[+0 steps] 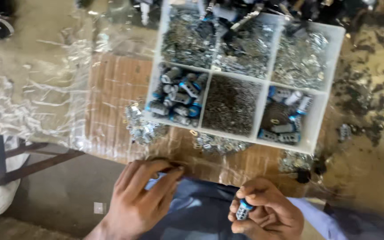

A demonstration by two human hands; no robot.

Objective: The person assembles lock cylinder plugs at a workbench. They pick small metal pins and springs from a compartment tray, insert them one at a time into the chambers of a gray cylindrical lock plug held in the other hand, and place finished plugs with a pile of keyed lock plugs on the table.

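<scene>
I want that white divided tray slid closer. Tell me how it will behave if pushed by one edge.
The white tray looks like stiff plastic, so it should slide in one piece rather than bend. Its compartments are heaped with small metal parts, so it is probably heavy for its size. It rests on cardboard with loose parts at its edge, which may snag or scatter.

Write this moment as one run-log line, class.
right hand: holds grey cylinder with blue band | left hand: at cardboard edge | white divided tray: ahead, metal parts in compartments
</scene>
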